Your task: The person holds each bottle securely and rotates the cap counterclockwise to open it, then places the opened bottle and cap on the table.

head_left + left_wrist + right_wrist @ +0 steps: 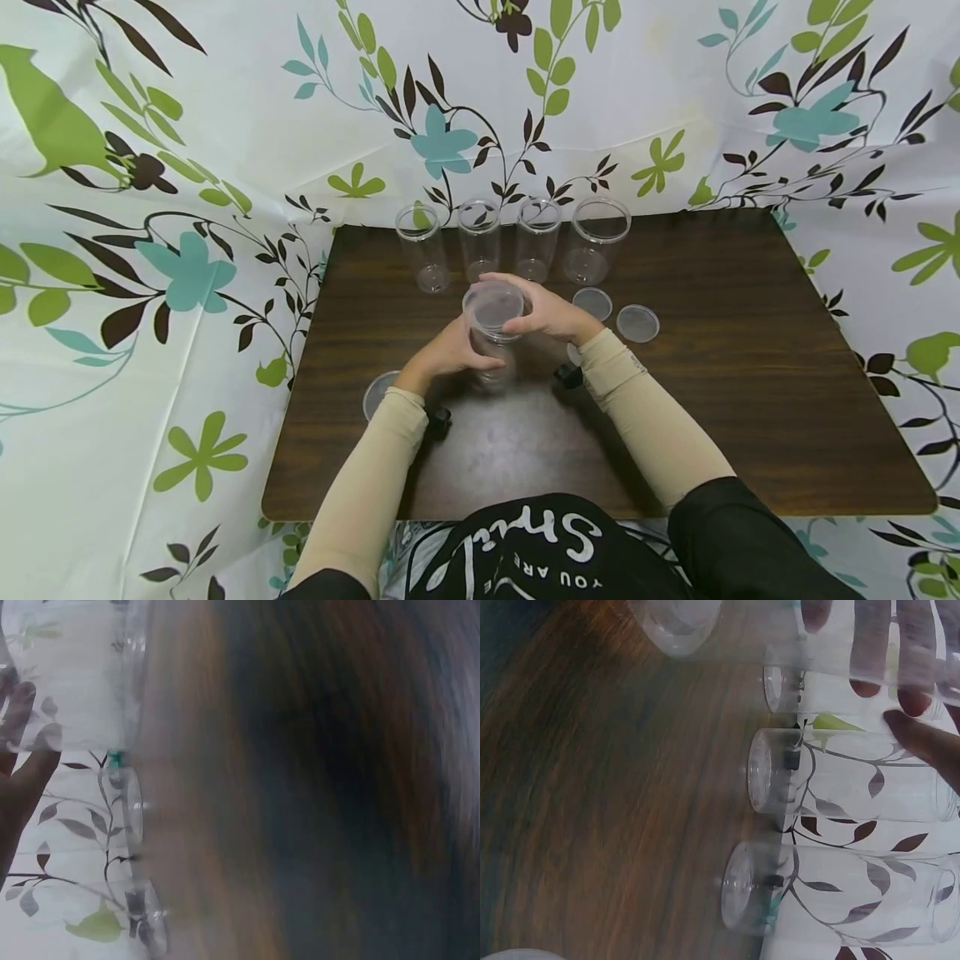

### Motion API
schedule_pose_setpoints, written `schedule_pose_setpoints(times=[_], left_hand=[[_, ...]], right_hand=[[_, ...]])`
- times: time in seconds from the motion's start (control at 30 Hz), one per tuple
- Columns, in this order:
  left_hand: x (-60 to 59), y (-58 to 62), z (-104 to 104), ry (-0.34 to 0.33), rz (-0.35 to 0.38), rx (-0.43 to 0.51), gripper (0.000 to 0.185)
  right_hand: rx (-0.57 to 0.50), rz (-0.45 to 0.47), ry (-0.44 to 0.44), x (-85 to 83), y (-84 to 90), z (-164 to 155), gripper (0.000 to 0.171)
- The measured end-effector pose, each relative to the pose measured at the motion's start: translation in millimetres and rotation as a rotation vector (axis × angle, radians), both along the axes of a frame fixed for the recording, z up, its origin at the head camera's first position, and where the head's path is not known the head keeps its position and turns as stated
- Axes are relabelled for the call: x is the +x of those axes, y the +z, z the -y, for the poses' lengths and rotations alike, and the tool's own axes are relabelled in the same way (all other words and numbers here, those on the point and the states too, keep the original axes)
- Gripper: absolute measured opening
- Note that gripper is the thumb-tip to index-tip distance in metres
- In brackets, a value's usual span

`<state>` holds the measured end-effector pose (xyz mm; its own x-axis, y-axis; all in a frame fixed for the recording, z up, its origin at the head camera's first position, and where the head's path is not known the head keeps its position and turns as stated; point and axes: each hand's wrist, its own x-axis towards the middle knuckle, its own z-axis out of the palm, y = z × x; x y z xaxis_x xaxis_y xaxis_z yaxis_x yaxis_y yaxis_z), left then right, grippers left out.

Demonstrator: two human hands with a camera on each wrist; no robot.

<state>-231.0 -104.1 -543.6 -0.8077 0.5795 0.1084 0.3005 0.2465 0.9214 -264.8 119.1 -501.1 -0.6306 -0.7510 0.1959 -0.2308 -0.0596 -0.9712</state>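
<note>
Both hands hold a clear plastic jar (497, 367) above the middle of the table. A round translucent lid (493, 305) lies over its top. The left hand (453, 346) grips the jar from the left, thumb across its near side. The right hand (551, 310) curls round the upper rim from the right, thumb at the lid's edge. In the right wrist view, fingertips (866, 688) show through the clear wall of the jar. The left wrist view is blurred, with part of the jar (75, 682) and fingers at its left edge.
Several clear open jars (422, 250) stand in a row along the table's (750, 375) back edge. Loose round lids (638, 323) lie right of the hands, one partly behind the right wrist. Another lid (378, 393) lies by the left forearm. A leaf-patterned cloth (225, 167) hangs behind.
</note>
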Motion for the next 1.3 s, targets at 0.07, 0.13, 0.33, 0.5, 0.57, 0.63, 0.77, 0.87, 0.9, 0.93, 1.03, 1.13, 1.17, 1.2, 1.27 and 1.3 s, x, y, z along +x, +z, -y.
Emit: schedule_pose_setpoints(times=[0.07, 0.13, 0.33, 0.5, 0.57, 0.63, 0.77, 0.87, 0.9, 0.93, 1.03, 1.13, 1.17, 1.2, 1.27, 1.3], left_hand=[[-0.4, -1.6, -2.3, 0.000, 0.008, 0.012, 0.095], [-0.4, -2.8, -4.0, 0.008, 0.018, 0.021, 0.093], [-0.3, -4.9, -5.3, 0.042, 0.027, 0.038, 0.108], [-3.7, -10.9, -5.4, 0.054, 0.016, 0.131, 0.102], [-5.5, -13.0, -5.1, 0.066, 0.005, 0.175, 0.096], [-6.5, -13.1, -4.2, 0.088, -0.006, 0.204, 0.093], [-4.4, -0.6, -2.0, 0.119, -0.005, 0.240, 0.092], [-2.3, 10.5, -0.9, 0.135, -0.011, 0.250, 0.091], [-2.0, 13.0, -0.6, 0.144, -0.018, 0.245, 0.090], [-2.8, 12.8, -0.5, 0.153, -0.027, 0.242, 0.089], [-4.2, 12.6, -0.1, 0.181, -0.058, 0.235, 0.088], [-7.1, 11.2, 0.1, 0.193, -0.076, 0.241, 0.089], [-8.1, 10.7, 0.1, 0.195, -0.077, 0.248, 0.090], [-9.5, 9.8, 0.0, 0.197, -0.075, 0.254, 0.090], [-13.6, 5.0, -0.3, 0.202, -0.074, 0.263, 0.092], [-16.5, 0.5, -0.5, 0.205, -0.074, 0.268, 0.094]], right_hand=[[-0.011, 0.007, -0.020, -0.6, -0.2, -0.1, 0.104], [-0.033, 0.032, -0.048, 0.2, -0.5, 0.4, 0.105], [-0.182, 0.148, -0.120, 2.2, -7.1, 1.2, 0.107], [-0.390, 0.266, -0.262, 2.9, -6.9, -0.9, 0.119], [-0.439, 0.304, -0.344, 4.1, -3.9, -3.9, 0.119], [-0.456, 0.336, -0.410, 5.6, -0.6, -8.5, 0.114], [-0.442, 0.372, -0.467, 9.1, 4.0, -21.7, 0.094], [-0.466, 0.382, -0.462, 10.1, 5.3, -32.7, 0.087], [-0.483, 0.387, -0.454, 9.9, 5.3, -36.4, 0.084], [-0.500, 0.390, -0.447, 9.4, 5.2, -39.9, 0.084], [-0.540, 0.390, -0.445, 7.0, 3.5, -51.2, 0.083], [-0.564, 0.377, -0.461, 3.8, 1.2, -62.4, 0.086], [-0.570, 0.370, -0.468, 2.9, 0.6, -66.2, 0.086], [-0.577, 0.366, -0.472, 2.2, 0.0, -69.8, 0.086], [-0.578, 0.361, -0.480, 1.6, -1.0, -77.7, 0.087], [-0.579, 0.357, -0.486, 1.6, -1.6, -81.8, 0.087]])
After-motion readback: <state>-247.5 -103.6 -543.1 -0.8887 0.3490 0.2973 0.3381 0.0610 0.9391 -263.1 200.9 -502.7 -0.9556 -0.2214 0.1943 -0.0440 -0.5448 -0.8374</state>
